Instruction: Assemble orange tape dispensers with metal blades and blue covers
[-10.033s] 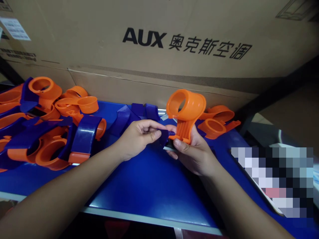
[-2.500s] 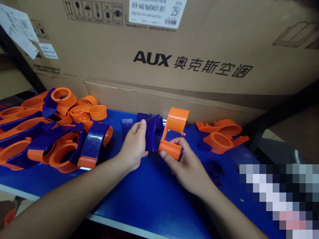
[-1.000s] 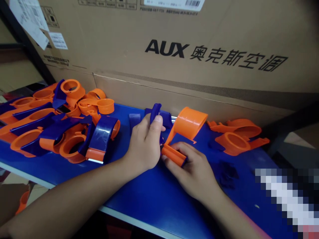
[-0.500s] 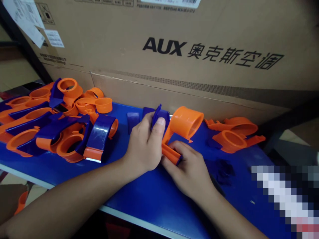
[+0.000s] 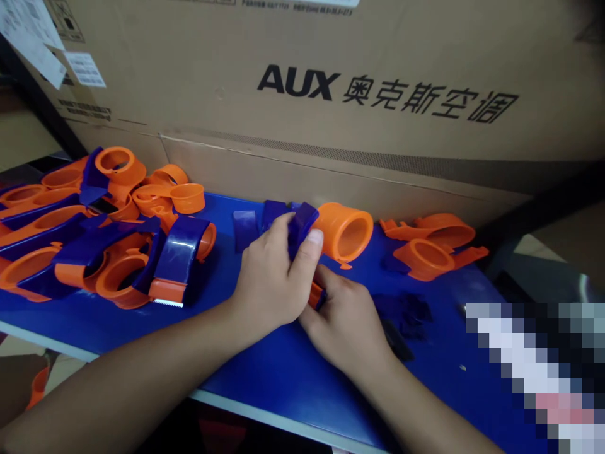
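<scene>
At 12 o'clock a brown carton [image 5: 198,82] faces you, its heavy black AUX lettering [image 5: 299,83] followed by the Chinese characters 奥克斯空调 [image 5: 430,101]. The white labels [image 5: 85,68] at 10 to 11 o'clock carry print too small to read, and the line at the top edge is cut off. You work over a smooth blue tabletop [image 5: 265,378] with a pale edge strip [image 5: 255,419] at 6 o'clock; dark posts [image 5: 543,208] flank the carton. A mosaic patch hides what lies at 4 o'clock.

Your left hand [image 5: 274,274] is curled firmly round a dark-blue piece [image 5: 305,221], thumb pressed up along it. Your right hand [image 5: 347,315], just beside at 4 o'clock from it, has its fingers closed on the end of an orange frame [image 5: 331,230], whose ring shows past your left thumb at 1 o'clock. Orange-and-blue tape dispensers [image 5: 89,244] crowd 9 o'clock, the nearest with a toothed blade [image 5: 169,303]; more orange frames [image 5: 439,221] lie at 2 o'clock
</scene>
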Tool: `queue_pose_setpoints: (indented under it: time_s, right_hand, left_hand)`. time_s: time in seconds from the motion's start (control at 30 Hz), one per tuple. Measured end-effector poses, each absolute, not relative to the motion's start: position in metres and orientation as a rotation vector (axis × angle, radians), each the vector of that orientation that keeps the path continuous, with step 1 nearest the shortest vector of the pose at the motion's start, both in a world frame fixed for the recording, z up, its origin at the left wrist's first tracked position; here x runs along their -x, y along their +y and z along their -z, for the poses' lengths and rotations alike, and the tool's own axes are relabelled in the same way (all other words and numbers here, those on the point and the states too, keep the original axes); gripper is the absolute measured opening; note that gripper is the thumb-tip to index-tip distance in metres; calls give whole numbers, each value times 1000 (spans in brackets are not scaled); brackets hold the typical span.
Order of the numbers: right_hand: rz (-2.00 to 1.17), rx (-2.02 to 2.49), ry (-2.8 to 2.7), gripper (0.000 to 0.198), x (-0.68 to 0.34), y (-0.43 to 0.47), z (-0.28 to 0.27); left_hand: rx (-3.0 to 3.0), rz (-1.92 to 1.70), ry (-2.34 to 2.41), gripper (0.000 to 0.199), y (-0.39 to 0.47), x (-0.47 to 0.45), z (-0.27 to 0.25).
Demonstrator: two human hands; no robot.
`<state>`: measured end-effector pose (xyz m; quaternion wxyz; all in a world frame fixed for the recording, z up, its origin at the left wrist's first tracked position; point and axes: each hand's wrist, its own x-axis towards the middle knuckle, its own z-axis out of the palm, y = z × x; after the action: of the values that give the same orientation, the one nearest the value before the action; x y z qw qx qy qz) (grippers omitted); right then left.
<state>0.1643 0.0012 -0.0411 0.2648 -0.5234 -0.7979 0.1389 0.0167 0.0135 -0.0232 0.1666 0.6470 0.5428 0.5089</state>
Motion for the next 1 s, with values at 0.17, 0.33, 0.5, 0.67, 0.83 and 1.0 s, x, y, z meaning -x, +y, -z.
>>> queue_pose_setpoints:
  time_s: [0.17,0.33,0.5,0.67,0.83,1.0]
  right_hand:
    - [-279,1494,-2192,11,-160,-2,44]
    - [-273,1550,-2273,14,-157,-3,46]
    - [-304,1571,-2229,12,-160,0,45]
    - [-316,1527,-2079,12,-170,6,41]
    - [-380,1437,-2017,11,-176,9,39]
    - [-416,1409,-1992,12,-178,6,39]
  left_hand:
    - [-1926,-1280,1686,62,17,-23,26]
    - [-1946,-1190,1745,65,20,-28,28]
    - [-1915,-1146,1657,60,17,-24,25]
    - [-1597,-1130,1239,62,20,-13,25]
    - [-1568,-1082,948,67,27,-5,22]
    - [-1510,-1083,961,74,31,0,23]
